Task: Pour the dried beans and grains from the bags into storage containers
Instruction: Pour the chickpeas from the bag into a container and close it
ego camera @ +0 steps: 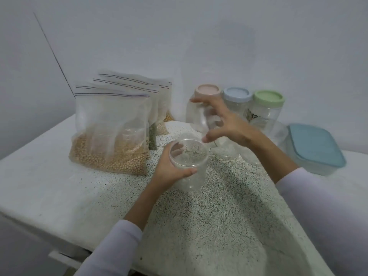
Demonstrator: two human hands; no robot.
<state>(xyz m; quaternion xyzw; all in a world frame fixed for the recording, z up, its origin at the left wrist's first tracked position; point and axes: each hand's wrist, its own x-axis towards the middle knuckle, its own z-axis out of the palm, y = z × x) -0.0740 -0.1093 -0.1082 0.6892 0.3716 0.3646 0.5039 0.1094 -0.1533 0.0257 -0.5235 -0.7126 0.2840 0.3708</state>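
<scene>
The left hand gripped a clear lidless container, fingers curled round its far wall and thumb along its near side, holding it just above the surface. The right hand hovered beyond the container with fingers spread and curved, closed on nothing; its fingertips reached toward a clear jar with a pink lid, and whether they touched the jar could not be told.

Left of the container stood a row of zip bags, leaning one behind another. The nearest, a bag of tan beans, was sealed at the top and rested on the surface. Behind it a bag of dark green grain showed as a narrow strip, then a bag of pale grain, and furthest back a bag with yellowish kernels.

Right of the pink-lidded jar stood a jar with a blue lid and a jar with a green lid, touching side by side. More clear lidless containers sat partly hidden behind the right forearm. Furthest right of the container lay a rectangular box with a blue lid.

The surface was pale stone with dark speckles, set against a plain white wall. Both arms wore white sleeves.
</scene>
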